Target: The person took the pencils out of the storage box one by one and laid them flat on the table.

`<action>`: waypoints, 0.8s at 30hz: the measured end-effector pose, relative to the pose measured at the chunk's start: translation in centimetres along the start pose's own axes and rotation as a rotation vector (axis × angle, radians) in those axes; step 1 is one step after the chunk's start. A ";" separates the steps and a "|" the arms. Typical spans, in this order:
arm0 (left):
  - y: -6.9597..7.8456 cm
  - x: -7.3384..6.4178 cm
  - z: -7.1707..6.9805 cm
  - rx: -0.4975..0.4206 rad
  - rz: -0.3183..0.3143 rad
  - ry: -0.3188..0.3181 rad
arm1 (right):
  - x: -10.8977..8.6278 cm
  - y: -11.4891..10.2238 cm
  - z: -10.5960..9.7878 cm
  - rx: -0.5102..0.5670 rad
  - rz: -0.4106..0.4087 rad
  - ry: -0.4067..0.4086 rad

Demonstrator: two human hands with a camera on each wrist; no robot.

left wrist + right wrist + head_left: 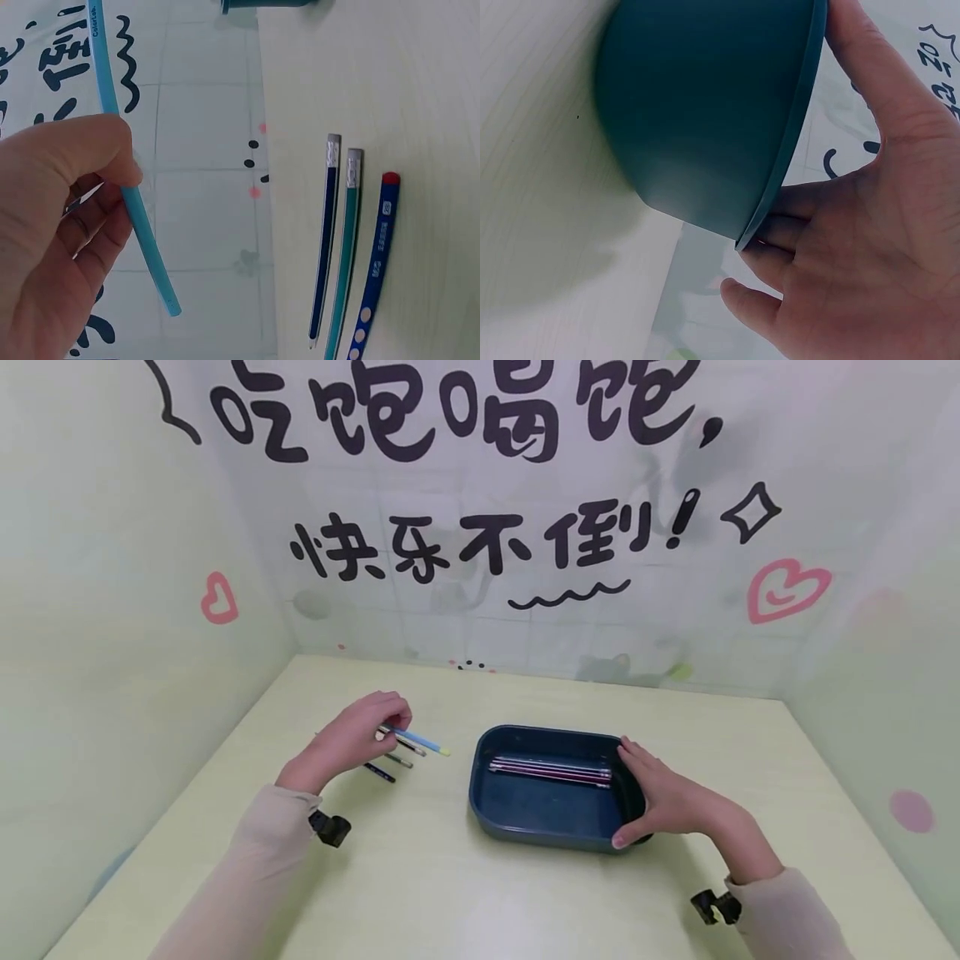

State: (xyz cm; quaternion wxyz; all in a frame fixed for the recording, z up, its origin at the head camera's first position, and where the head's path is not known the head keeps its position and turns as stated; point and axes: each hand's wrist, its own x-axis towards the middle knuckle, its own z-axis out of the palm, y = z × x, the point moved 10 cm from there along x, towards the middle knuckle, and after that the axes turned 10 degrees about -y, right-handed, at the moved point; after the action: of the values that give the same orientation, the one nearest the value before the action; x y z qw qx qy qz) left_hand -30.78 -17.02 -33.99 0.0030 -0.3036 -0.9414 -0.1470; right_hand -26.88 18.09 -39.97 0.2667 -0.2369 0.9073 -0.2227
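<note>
My left hand (352, 735) pinches a light blue pencil (154, 251) between thumb and fingers, raised over the left part of the table. In the left wrist view, a dark blue pencil (324, 240), a teal pencil (346, 247) and a blue pencil with a red end and white dots (379, 247) lie side by side on the table. My right hand (671, 797) grips the right end of a dark teal box (555, 839), thumb at the front rim and fingers at the back. Inside the box, several pencils (551, 771) lie along its back side.
The pale wooden table (420, 877) meets a white wall sheet (420, 627) with black lettering at its back edge. Similar sheets stand at the left and right. A black wrist-camera mount (330, 828) hangs under the left sleeve, another (716, 906) by the right.
</note>
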 end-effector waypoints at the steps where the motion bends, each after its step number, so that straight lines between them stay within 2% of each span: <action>1: -0.4 -0.3 0.2 0.005 -0.013 -0.006 | 0.0 0.0 0.0 -0.005 0.002 -0.002; 10: -3.7 -2.5 0.1 0.039 -0.077 -0.002 | 0.3 0.0 0.1 -0.007 -0.002 -0.008; 18: -4.9 -3.1 0.6 0.061 -0.077 -0.032 | 0.1 0.5 -0.3 -0.012 0.016 0.000; 24: -5.8 -3.8 1.2 0.066 -0.096 -0.085 | 0.1 0.6 -0.4 -0.011 0.019 -0.002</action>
State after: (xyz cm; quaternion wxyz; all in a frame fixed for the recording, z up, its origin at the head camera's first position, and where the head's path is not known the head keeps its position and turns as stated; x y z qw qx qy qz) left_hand -30.85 -23.32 -37.10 -0.0342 -0.2640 -0.9584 -0.1029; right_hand -27.41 18.58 -40.02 0.2683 -0.2297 0.9105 -0.2150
